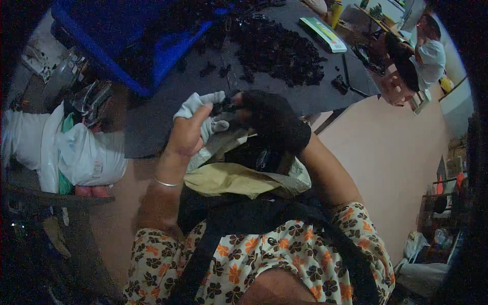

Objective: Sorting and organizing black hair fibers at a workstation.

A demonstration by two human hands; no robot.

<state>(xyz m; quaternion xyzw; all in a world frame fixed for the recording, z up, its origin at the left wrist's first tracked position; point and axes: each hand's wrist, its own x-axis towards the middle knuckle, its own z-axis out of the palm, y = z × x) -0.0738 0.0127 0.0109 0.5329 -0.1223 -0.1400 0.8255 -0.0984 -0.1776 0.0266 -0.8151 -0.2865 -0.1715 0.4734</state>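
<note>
My left hand (195, 122), partly covered by a white cloth or cut glove, is closed at the table's near edge. Between its thumb and fingers sits a small black part (223, 105), too dark to make out its kind. My right hand (272, 119), in a black glove, meets the left from the right side; its fingertips reach the same part, though the dark glove hides how they grip. Under both hands, at my lap, a pale yellow sack (231, 179) lies with its mouth open and dark contents inside. Beyond, a heap of small black parts (279, 51) covers the dark table (152, 114).
A blue bin (109, 56) stands at the table's far left. On the far right lie a green and white box (324, 34) and a black tool-like item (351, 84). White plastic bags (89, 157) are at left. Another person (427, 56) sits at far right.
</note>
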